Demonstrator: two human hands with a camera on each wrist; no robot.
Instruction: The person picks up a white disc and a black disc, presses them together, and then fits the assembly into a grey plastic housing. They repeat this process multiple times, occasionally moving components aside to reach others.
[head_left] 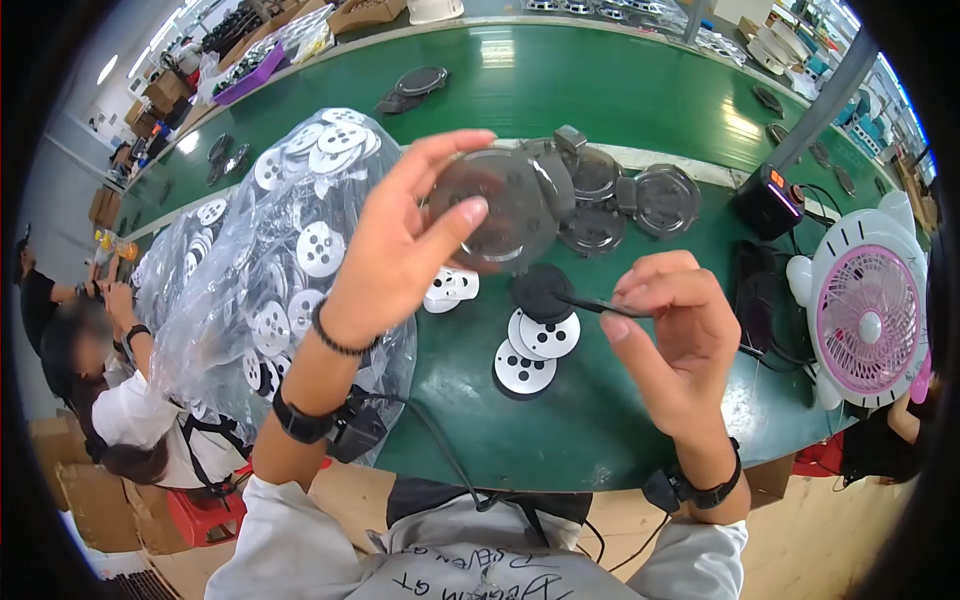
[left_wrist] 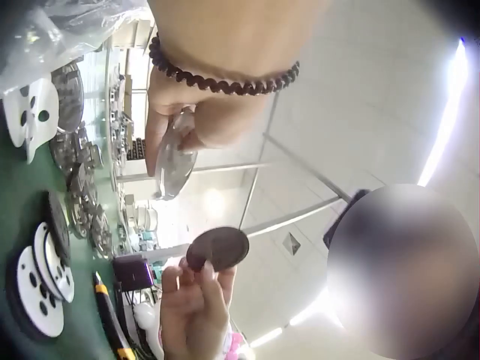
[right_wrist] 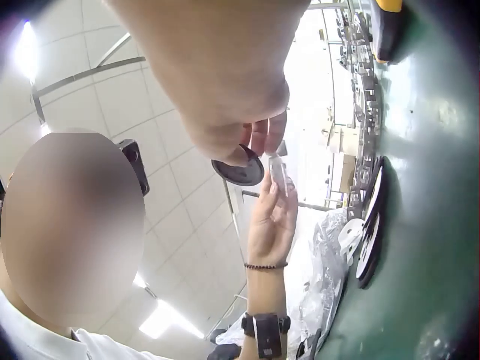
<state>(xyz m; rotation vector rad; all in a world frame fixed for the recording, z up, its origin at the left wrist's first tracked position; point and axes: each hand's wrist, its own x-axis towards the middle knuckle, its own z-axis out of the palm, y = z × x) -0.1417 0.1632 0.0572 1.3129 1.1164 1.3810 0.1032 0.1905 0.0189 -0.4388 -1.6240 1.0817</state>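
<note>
My left hand [head_left: 390,245] pinches a smoky, see-through round plastic case [head_left: 500,215] by its edge, thumb on the near face. My right hand [head_left: 690,335] holds a thin dark round disc [left_wrist: 219,249] between thumb and fingertips; in the head view it shows nearly edge-on. Below, between the hands, a black disc [head_left: 540,292] lies over overlapping white discs with dark holes [head_left: 525,368]. Another white holed piece [head_left: 452,287] sits under the raised case. More smoky cases [head_left: 667,200] are grouped on the green table beyond.
A large clear plastic bag [head_left: 300,240] full of white holed discs stands at the left. To the right are a black box with a lit display [head_left: 770,203] and a pink-and-white fan [head_left: 870,325]. A yellow-and-black utility knife [left_wrist: 111,319] lies on the table. Another person [head_left: 130,400] sits at left.
</note>
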